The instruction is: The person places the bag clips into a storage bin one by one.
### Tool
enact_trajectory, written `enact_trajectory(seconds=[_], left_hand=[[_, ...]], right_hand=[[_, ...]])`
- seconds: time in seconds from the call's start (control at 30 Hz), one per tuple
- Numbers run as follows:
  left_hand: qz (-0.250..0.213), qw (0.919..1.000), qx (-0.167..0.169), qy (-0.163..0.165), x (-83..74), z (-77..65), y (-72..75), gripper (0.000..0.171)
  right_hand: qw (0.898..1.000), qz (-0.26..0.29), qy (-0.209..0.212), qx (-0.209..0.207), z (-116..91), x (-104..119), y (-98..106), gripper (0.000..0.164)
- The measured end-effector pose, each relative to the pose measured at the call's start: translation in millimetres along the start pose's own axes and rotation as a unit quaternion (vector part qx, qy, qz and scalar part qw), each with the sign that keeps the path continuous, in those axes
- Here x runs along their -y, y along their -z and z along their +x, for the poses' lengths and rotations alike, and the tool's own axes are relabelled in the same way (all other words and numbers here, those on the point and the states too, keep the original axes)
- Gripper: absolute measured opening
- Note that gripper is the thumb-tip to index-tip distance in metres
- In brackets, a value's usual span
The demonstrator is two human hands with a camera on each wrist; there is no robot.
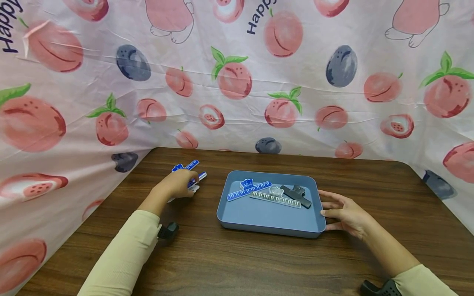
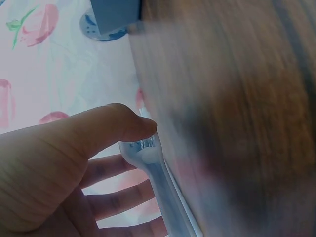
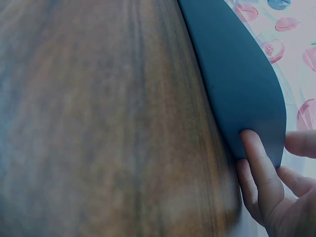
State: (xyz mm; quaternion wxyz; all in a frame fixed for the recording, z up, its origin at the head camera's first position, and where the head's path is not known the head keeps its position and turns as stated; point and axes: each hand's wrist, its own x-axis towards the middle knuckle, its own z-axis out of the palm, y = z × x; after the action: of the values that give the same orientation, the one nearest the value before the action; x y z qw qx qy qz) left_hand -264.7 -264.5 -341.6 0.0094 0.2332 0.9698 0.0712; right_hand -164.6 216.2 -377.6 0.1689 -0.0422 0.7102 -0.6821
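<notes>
My left hand (image 1: 179,183) is at the far left of the table, beside a blue-and-white piano-key clip (image 1: 192,165). In the left wrist view its thumb and fingers pinch a pale plastic clip (image 2: 153,160) with a metal spring; the hand covers part of it. At the right side of the blue-grey tray (image 1: 255,220), my right hand (image 1: 348,213) rests its extended fingers against the outer wall. Inside the tray lie a blue piano-key clip (image 1: 248,190), a clear one with black-and-white keys (image 1: 275,199) and a black clip (image 1: 298,195).
The brown wooden table (image 1: 240,263) carries everything. A fruit-printed cloth (image 1: 237,115) hangs behind it and along its sides. Dark bands with camera housings (image 1: 168,231) sit at both wrists.
</notes>
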Motion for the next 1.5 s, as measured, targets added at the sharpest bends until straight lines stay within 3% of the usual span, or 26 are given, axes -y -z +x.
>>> enact_trajectory(seconds=[1.1,1.5], left_hand=[[-0.030,0.9980,-0.030,-0.047,-30.3,3.3,24.3,0.035],[-0.050,0.9946,-0.033,-0.085,-49.5,10.9,28.6,0.032]], right_hand=[[1.000,0.000,0.003,0.002,-2,1,-1,0.078],[1.000,0.005,0.002,0.001,-2,1,-1,0.078]])
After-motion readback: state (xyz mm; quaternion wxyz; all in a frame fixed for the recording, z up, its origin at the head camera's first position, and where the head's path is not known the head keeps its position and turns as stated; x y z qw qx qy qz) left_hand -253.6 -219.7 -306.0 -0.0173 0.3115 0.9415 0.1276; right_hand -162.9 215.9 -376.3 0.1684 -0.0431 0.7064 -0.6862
